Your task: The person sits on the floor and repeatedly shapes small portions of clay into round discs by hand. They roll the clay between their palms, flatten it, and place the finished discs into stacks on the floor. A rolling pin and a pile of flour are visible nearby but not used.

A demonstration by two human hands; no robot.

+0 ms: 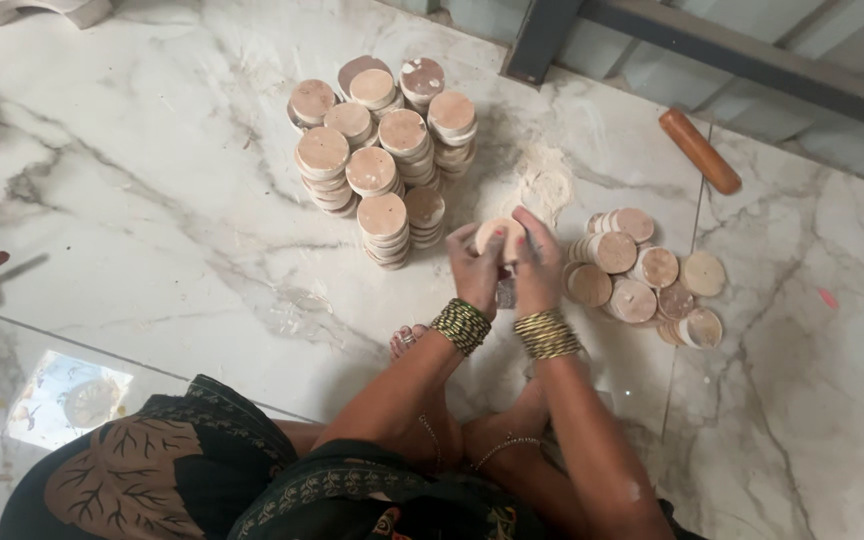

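Looking down from left to right, we see neat stacks of wooden discs (382,150) standing on the marble floor (152,200). Just beside them our left hand (476,268) and right hand (537,265) close together around a single round disc (498,237), each gripping one side of it above our feet. Behind it lies a patch of pale dust (544,185). Further right, a loose pile of discs (642,280) leans in disorder, and a brown wooden handle (700,151) rests near the wall.

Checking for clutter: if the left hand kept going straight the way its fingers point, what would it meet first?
Probably the nearest stack of discs, just beyond the left hand; depth is unclear.
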